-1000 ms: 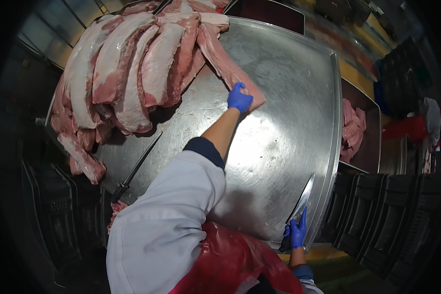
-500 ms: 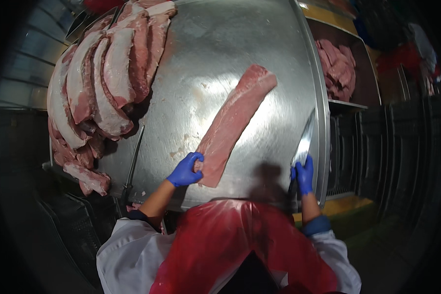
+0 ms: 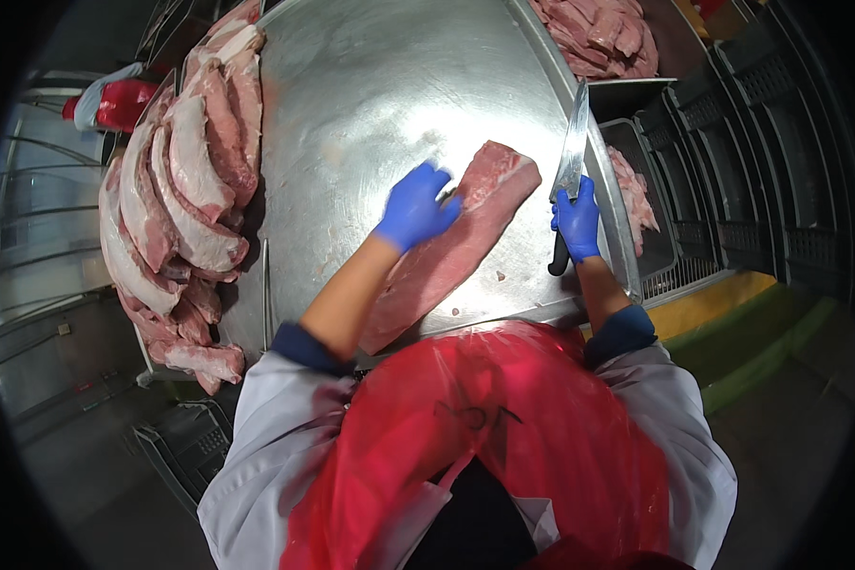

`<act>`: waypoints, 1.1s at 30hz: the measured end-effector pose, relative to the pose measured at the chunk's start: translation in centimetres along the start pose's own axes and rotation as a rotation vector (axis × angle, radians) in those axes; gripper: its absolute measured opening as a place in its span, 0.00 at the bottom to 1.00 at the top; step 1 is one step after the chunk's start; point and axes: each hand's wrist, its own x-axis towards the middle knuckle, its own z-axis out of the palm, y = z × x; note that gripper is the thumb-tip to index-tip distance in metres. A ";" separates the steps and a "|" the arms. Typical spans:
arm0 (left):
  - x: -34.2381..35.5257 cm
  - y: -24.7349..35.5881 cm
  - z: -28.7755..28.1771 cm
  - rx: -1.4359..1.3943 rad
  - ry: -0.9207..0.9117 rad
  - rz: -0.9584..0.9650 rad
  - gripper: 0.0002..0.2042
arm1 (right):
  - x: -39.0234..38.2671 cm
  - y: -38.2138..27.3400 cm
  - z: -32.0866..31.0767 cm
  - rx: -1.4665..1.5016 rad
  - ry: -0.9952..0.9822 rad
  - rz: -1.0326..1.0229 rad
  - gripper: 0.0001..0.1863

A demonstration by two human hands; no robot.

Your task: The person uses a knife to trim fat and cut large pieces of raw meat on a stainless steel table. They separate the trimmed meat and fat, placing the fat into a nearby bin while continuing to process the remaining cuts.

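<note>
A long strip of trimmed pink meat [image 3: 465, 242] lies slantwise on the metal table [image 3: 351, 123], its near end close to my apron. My left hand [image 3: 416, 209], in a blue glove, is over the strip's left edge near its far end. Its fingers and thumb are apart with nothing between them, though slightly blurred. My right hand [image 3: 578, 218], also gloved in blue, is closed round the black handle of a knife [image 3: 573, 142]. The blade points away from me, beside the table's right rim and to the right of the meat.
Large cuts of meat with white fat [image 3: 176, 199] are heaped along the left. A thin rod [image 3: 266, 280] lies beside them. Beyond the right rim are a bin of meat pieces [image 3: 603, 38], a crate holding paler scraps [image 3: 632, 195] and dark crates [image 3: 731, 142]. Small bits lie near the strip.
My left hand has let go of the strip's near end and moved to its far part. My right hand has carried the knife up and away from me. The view has shifted right.
</note>
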 end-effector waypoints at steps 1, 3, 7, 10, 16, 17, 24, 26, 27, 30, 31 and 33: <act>3.9 2.2 1.3 -0.002 -0.070 -0.039 0.17 | 0.1 0.3 -0.9 0.028 -0.003 0.005 0.19; 9.6 4.5 4.7 0.006 -0.138 -0.093 0.20 | -0.3 0.2 -2.3 0.056 0.006 0.037 0.20; 15.1 5.1 6.3 0.204 -0.611 -0.179 0.19 | -1.7 1.2 -5.0 0.098 -0.008 0.077 0.21; 15.2 5.2 6.8 0.340 -0.623 -0.059 0.15 | -2.4 2.4 -5.7 0.126 -0.016 0.115 0.27; 12.7 5.1 5.8 0.206 -0.451 -0.040 0.12 | -0.5 -0.7 -3.2 0.010 -0.201 -0.002 0.37; 12.5 5.2 5.7 0.184 -0.445 -0.050 0.11 | 0.3 -1.5 -2.5 0.015 -0.229 -0.026 0.39; 9.8 4.4 1.5 -0.113 -0.050 -0.100 0.11 | 2.4 -1.7 -1.4 -0.110 -0.494 0.058 0.45; 6.4 1.3 -1.0 -0.099 0.165 -0.095 0.11 | -1.1 -2.0 -3.2 -0.123 -0.542 0.106 0.43; 4.6 -0.9 -1.5 -0.144 0.240 -0.102 0.10 | -2.6 -3.2 -4.4 -0.134 -0.565 0.149 0.41; 0.4 -1.8 -3.0 -0.126 0.151 -0.239 0.11 | -0.8 -3.5 -4.3 -0.179 -0.512 0.109 0.41; -1.0 -2.4 -2.3 -0.150 0.106 -0.271 0.13 | 0.8 -3.2 -3.6 -0.146 -0.503 0.036 0.40; -3.8 -2.7 -0.2 -0.061 0.067 -0.051 0.12 | 2.1 -4.0 -2.8 -0.190 -0.529 0.089 0.38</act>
